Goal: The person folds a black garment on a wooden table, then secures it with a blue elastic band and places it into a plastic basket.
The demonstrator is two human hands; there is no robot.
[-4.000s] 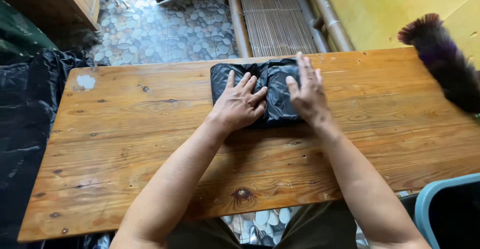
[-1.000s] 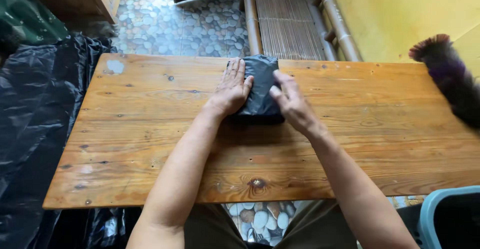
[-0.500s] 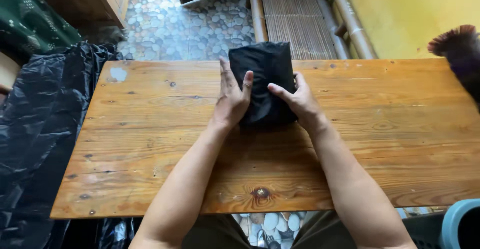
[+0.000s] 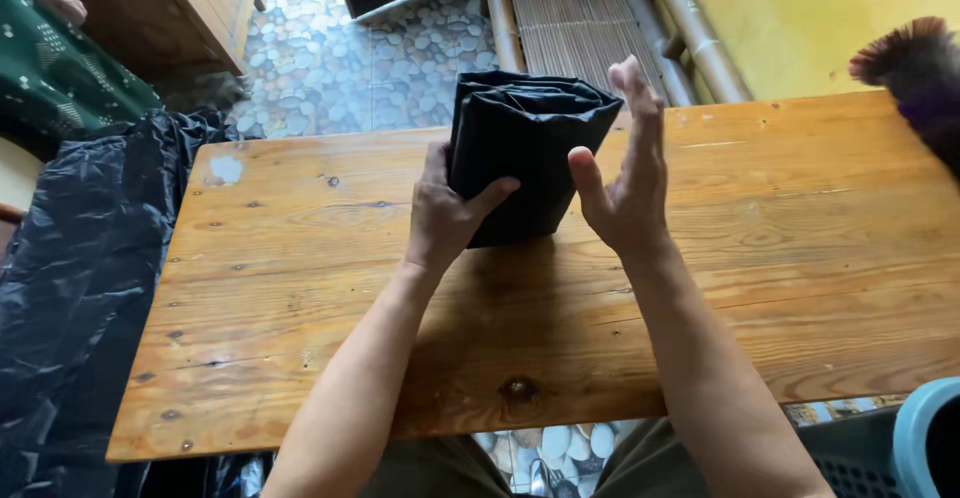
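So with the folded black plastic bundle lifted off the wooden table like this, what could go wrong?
Only the left hand grips the folded black plastic bundle; the right hand is open beside it, so the slick folds might spring loose. If it slips, it could drop past the wooden table's far edge onto the pebble floor.

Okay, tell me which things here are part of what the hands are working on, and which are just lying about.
In hand:
- folded black plastic bag, held by the left hand
- right hand, open beside it
- wooden table

Lying about:
- loose black plastic sheet
- feather duster
- blue bin
- bamboo bench
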